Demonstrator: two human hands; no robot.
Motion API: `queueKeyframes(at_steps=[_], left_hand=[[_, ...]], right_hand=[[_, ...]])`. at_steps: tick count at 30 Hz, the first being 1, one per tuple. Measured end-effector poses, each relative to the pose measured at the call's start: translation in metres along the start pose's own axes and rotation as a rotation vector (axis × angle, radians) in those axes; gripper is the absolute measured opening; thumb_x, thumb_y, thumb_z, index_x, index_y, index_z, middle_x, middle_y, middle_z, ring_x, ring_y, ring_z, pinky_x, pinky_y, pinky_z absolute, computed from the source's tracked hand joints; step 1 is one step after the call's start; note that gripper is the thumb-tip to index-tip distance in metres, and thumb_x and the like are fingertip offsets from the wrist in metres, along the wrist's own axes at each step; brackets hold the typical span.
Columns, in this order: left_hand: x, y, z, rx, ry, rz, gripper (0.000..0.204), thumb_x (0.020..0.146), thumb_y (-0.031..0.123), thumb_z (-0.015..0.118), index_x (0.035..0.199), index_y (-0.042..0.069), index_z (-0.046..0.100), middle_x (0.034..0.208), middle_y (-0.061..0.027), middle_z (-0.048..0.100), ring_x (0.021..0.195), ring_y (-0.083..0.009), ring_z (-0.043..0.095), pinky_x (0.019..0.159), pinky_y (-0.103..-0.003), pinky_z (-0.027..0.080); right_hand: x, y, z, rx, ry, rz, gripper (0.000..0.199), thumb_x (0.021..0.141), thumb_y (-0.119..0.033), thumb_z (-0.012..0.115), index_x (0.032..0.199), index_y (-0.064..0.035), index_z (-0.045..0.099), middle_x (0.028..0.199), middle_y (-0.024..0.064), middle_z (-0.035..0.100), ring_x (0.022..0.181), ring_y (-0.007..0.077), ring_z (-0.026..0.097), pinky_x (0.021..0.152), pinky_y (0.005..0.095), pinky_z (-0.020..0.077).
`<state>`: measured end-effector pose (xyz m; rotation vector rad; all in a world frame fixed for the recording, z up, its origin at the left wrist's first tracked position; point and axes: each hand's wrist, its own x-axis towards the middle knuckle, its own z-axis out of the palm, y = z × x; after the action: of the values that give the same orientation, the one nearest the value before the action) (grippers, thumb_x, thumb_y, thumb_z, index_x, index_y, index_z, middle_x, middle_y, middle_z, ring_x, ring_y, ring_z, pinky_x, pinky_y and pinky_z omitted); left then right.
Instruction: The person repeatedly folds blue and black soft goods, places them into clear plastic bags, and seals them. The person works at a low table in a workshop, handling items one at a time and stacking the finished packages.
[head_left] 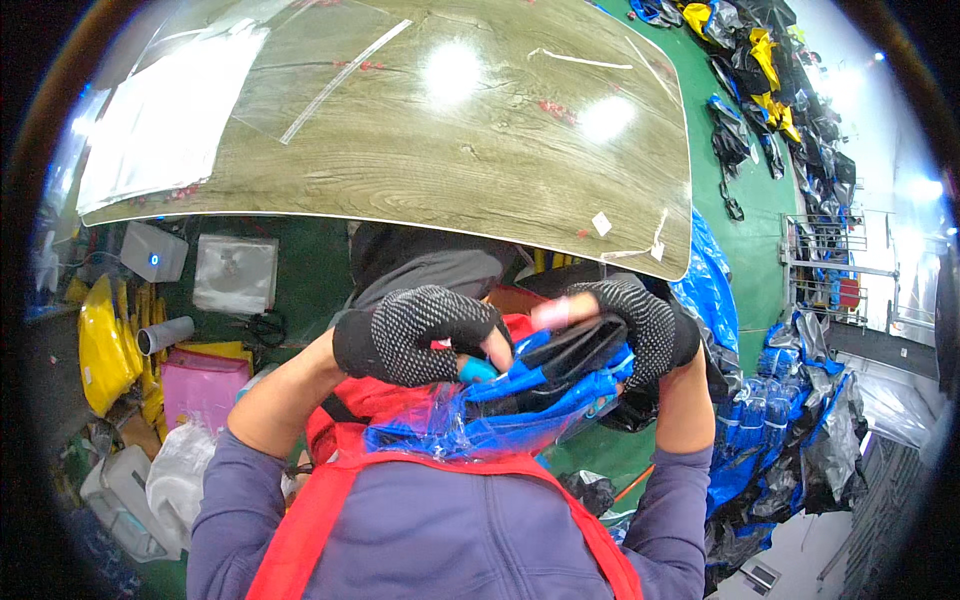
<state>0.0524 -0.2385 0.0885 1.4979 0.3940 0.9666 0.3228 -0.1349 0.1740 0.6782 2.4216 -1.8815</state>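
A folded blue and black bundle of sheet material (530,385) lies in my lap against my red apron (335,500), with clear plastic film over its lower left part. My left hand (415,335), in a black glove with white dots and bare fingertips, pinches the bundle's upper left edge. Something teal (477,370) shows at those fingertips. In a matching glove, my right hand (635,320) is closed around the bundle's upper right end. Its thumb points left over the black part and is blurred; the other fingers are mostly hidden.
A wood-patterned table (450,130) stands ahead, with white sheets (180,120) at its left. Yellow pieces (105,345), a pink bin (203,385) and a pale box (125,500) stand at left. Blue and grey bundles (770,420) and a metal rack (840,255) are at right.
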Motion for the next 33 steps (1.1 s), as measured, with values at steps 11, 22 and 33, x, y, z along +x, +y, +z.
queueKeyframes(at_steps=[11, 22, 33], left_hand=[[0.001, 0.007, 0.019, -0.092, 0.144, 0.075, 0.023, 0.090, 0.016, 0.061, 0.110, 0.005, 0.061, 0.111, -0.0112, 0.062, 0.097, -0.0206, 0.061, 0.083, -0.033, 0.049], [0.000, -0.008, 0.014, 0.050, 0.144, 0.187, 0.008, 0.086, 0.005, 0.061, 0.092, 0.004, 0.064, 0.093, -0.0118, 0.065, 0.090, -0.0277, 0.063, 0.077, -0.036, 0.050], [-0.007, -0.029, -0.017, -0.405, 0.568, -0.159, 0.051, 0.084, 0.011, 0.067, 0.129, 0.004, 0.046, 0.121, -0.0133, 0.057, 0.109, -0.0178, 0.056, 0.096, -0.032, 0.045]], right_hand=[[-0.003, -0.009, 0.003, -0.185, -0.016, -0.232, 0.083, 0.045, -0.013, 0.087, 0.122, -0.0020, 0.057, 0.114, 0.0172, 0.064, 0.107, 0.0352, 0.060, 0.096, 0.0461, 0.0432], [0.006, -0.016, 0.005, -0.036, -0.073, -0.167, 0.080, 0.051, -0.023, 0.088, 0.121, -0.0001, 0.057, 0.114, 0.0149, 0.064, 0.110, 0.0310, 0.059, 0.098, 0.0410, 0.0432], [0.080, -0.001, 0.005, -0.059, 0.077, 0.197, 0.087, 0.062, -0.047, 0.084, 0.125, 0.0002, 0.047, 0.119, 0.0178, 0.059, 0.112, 0.0273, 0.056, 0.094, 0.0370, 0.0443]])
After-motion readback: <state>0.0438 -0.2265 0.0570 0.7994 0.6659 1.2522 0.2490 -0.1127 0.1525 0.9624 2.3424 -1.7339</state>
